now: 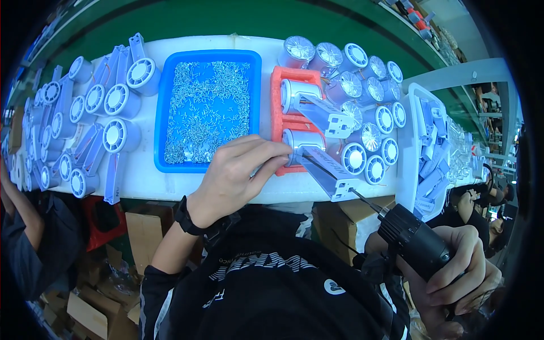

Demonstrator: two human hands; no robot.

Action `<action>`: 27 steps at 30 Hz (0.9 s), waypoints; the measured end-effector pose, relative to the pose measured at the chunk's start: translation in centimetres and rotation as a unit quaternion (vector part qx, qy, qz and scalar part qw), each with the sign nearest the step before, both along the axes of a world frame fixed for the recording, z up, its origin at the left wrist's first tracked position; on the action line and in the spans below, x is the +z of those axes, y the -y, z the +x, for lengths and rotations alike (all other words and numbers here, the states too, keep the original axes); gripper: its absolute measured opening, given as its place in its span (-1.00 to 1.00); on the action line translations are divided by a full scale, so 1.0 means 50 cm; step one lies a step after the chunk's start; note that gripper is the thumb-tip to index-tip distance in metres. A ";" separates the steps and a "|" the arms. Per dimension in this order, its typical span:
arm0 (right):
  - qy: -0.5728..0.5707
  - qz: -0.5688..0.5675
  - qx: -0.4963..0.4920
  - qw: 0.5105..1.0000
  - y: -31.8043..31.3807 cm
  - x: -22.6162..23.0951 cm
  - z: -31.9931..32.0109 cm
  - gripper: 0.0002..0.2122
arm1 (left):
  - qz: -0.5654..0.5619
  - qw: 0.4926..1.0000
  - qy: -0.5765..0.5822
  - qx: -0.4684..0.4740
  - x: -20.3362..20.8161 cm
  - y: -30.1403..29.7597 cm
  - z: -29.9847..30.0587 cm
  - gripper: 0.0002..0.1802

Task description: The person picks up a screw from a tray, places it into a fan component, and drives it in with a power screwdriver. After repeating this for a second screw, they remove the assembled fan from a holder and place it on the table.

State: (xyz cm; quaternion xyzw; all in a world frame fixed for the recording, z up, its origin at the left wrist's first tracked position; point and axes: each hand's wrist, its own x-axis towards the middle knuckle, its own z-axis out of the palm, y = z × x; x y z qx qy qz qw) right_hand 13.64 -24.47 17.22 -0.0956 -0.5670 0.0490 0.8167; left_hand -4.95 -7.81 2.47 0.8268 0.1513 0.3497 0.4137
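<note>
My right hand point(462, 272) is wrapped round a black electric screwdriver point(416, 241). Its long thin bit reaches up and left to the near end of a white handle-like arm point(328, 173). That arm juts from a white cylindrical housing point(303, 147) lying in the lower pocket of an orange foam holder point(277, 107). At the left side of this housing, my left hand point(241, 173) has its fingers bent together in a pinch; what is between them is too small to tell. A second housing point(297, 93) with a similar arm lies in the upper pocket.
A blue tray point(160, 113) of small screws stands left of the foam holder. Several white fan-like units point(122, 136) with arms fill the left, and round housings point(343, 85) crowd the right. Beyond these is a white bin point(405, 175) of white parts. Another person's arm point(22, 209) shows at far left.
</note>
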 end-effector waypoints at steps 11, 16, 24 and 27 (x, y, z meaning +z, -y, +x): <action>0.124 -0.049 0.041 0.990 -0.027 -0.002 0.022 -0.54 | 0.005 1.000 -0.007 -0.016 0.016 0.006 0.006 -0.79; 0.071 -0.028 -0.017 0.997 -0.012 0.004 0.020 -0.54 | -0.020 1.000 -0.015 -0.017 0.016 0.012 0.007 -0.80; -0.056 -0.016 -0.064 0.996 0.051 0.007 0.045 -0.68 | -0.054 0.997 -0.021 -0.043 0.012 0.007 0.008 -0.80; -0.051 -0.015 -0.039 0.998 0.025 0.006 0.041 -0.68 | -0.071 0.996 -0.026 -0.050 0.009 0.008 0.007 -0.80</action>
